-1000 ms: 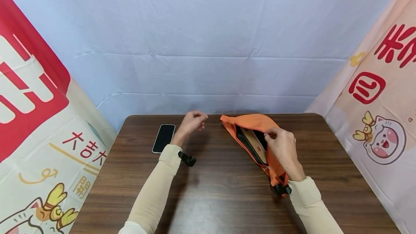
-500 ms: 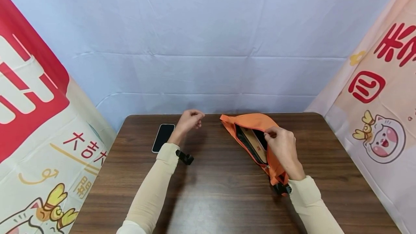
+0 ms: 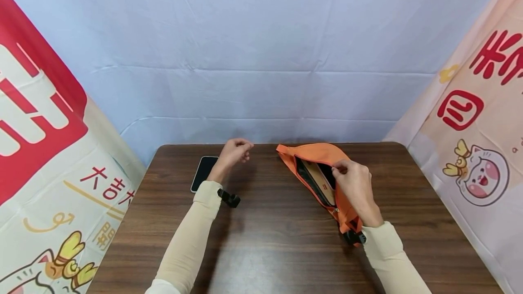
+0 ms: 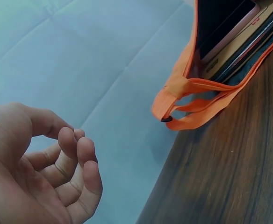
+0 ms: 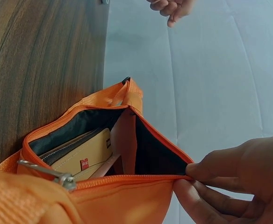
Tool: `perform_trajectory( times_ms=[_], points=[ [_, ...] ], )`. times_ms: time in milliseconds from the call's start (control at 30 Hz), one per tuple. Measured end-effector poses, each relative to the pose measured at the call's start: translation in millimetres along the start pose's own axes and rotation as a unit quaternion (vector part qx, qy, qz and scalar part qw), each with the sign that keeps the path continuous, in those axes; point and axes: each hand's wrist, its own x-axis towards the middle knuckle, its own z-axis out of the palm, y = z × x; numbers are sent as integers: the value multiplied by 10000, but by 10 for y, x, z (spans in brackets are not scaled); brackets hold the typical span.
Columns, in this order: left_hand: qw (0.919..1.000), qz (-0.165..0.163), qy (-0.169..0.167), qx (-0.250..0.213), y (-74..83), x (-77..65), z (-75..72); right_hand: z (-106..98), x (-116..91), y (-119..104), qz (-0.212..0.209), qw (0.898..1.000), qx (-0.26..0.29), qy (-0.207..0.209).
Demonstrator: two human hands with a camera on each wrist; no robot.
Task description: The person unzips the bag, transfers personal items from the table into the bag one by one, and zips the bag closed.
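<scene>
My right hand (image 3: 356, 185) pinches the upper rim of an orange waist bag (image 3: 323, 151), between thumb and fingers, on the right of the table. The bag's mouth gapes wide, with its zipper pull (image 5: 65, 180) at the near end. Inside, a tan flat item (image 5: 82, 156) with a small red label leans beside a dark one with a zipped edge. A pink-edged slab with a dark face (image 4: 227, 28) is in there too. Holding nothing, my left hand (image 3: 233, 155) hovers over the table's far side, fingers loosely curled. Beside that wrist lies a black-screened phone (image 3: 203, 171).
The dark wooden table (image 3: 261, 239) has its far edge close to a pale cloth backdrop (image 3: 253, 58). Printed banners (image 3: 470, 239) flank both sides. An orange strap loop (image 4: 192, 119) juts from the bag's far end.
My left hand has drifted slightly left, away from the bag, and its wrist now overlaps more of the phone. My right hand and the bag have stayed put.
</scene>
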Motion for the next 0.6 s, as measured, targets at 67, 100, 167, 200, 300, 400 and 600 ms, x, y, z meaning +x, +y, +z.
perform_trajectory(
  times_ms=[67,100,167,200,300,400,600],
  points=[
    [10000,18,-2,-9,7,4,-18,1,-3,-4,-14,10000,-2,13],
    [10000,20,-4,-34,13,9,-27,1,-3,-6,-20,10000,0,24],
    [10000,5,-13,-58,22,21,-43,4,-4,-7,-37,10000,1,38],
    [10000,7,-5,-61,24,29,-49,5,-5,-6,-45,10000,2,40],
    [10000,-1,17,-67,21,41,-73,7,-7,-5,-55,10000,12,46],
    [10000,31,51,-56,12,44,-98,8,-10,-3,-47,10000,26,48],
    [9999,39,91,-72,-19,52,-152,13,-10,-2,-28,10000,52,30]
  ],
)
